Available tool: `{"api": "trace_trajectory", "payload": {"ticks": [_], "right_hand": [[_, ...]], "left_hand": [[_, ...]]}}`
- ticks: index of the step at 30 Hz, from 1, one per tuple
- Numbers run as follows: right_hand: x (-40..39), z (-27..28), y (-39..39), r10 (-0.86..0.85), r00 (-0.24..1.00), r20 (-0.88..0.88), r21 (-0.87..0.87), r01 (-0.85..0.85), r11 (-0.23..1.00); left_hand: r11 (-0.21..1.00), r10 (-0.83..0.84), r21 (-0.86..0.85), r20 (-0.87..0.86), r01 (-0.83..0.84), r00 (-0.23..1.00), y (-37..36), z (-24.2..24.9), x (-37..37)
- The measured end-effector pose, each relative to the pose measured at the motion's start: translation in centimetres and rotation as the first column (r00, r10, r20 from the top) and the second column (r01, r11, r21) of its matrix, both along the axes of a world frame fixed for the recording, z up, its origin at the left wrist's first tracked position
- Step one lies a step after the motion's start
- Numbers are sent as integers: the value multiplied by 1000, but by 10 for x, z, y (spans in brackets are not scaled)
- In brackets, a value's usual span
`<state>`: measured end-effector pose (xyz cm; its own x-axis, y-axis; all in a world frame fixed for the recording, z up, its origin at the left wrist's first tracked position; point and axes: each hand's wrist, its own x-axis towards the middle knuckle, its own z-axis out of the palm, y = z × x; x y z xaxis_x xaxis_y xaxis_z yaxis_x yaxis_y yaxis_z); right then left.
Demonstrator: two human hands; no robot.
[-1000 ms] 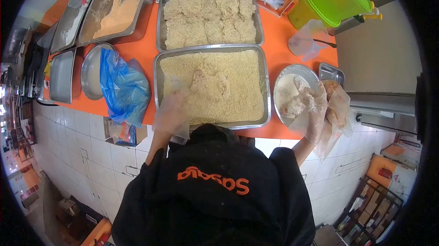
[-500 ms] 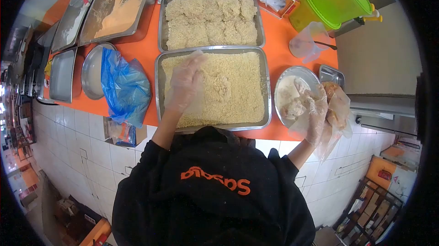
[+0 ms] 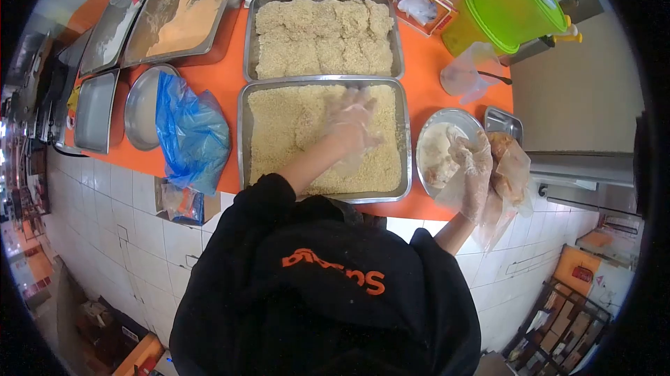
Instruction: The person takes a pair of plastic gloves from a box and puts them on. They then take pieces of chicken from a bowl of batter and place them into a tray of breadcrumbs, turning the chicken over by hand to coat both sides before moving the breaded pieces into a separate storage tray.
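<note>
My left hand (image 3: pixel 351 118), in a clear plastic glove, lies with spread fingers on the pale breadcrumbs (image 3: pixel 279 145) in the near metal tray (image 3: pixel 406 135). Just left of it a crumb-covered lump (image 3: pixel 307 124) shows partly in the crumbs. My right hand (image 3: pixel 476 173), gloved and smeared white, is at the right rim of a round metal bowl (image 3: pixel 421 156). Its fingers curl on a white-coated meat piece (image 3: pixel 447 159); the fingertips are partly hidden. Beside that hand is a clear plastic bag (image 3: pixel 513 180) with raw-looking meat pieces in it.
Behind the near tray stands another tray (image 3: pixel 247 41) of crumbed pieces (image 3: pixel 324 34). A blue plastic bag (image 3: pixel 192 131) and a tray of orange powder (image 3: pixel 185 23) are on the left. To the right stand a clear jug (image 3: pixel 464 72) and green-lidded containers (image 3: pixel 516 6).
My left hand has swept right over the crumbs from the tray's left part, uncovering the lump's left surroundings. My right hand stays at the bowl, shifted slightly.
</note>
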<state>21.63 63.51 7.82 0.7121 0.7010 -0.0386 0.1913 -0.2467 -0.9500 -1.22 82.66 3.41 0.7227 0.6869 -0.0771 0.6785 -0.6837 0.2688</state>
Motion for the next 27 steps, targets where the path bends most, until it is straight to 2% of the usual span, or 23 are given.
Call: {"api": "trace_trajectory", "payload": {"ticks": [3,6,8,11,13,14,15,17,20,23,26,27], "right_hand": [[7,-3,-2,15,999,40,0,-15,1000],[11,0,-13,-14,999,39,-10,15,1000],[14,-5,-25,-66,994,90,-38,70,997],[16,-12,-33,-110,991,74,-29,112,993],[13,-11,-28,-102,992,78,-71,108,992],[12,-10,-26,-98,992,81,-90,106,990],[13,-15,-24,-99,983,153,-86,113,990],[16,-27,-23,-101,950,295,-77,129,989],[6,-5,-11,-52,984,170,-112,72,991],[6,-6,-13,-9,994,105,-56,15,998],[17,-12,-8,108,982,151,-35,-104,994],[14,-9,-4,72,992,103,-11,-71,997]], "left_hand": [[944,-221,-222,123,243,968,30,-49,0],[850,-247,-473,33,233,969,68,-18,-22],[762,-78,-610,247,218,966,72,29,-55],[893,-123,-357,394,275,911,103,24,-93],[994,-70,-27,560,103,825,81,-6,-91],[991,-73,130,639,-15,766,66,-23,-89],[984,-121,171,492,41,862,47,-34,-88],[962,-204,217,156,168,967,17,-46,-86],[990,-118,120,405,75,907,24,-31,-78],[980,-169,149,293,130,941,8,15,-72],[985,-175,11,72,175,982,0,-53,-73],[982,-190,35,129,187,973,4,-37,-68]]}}
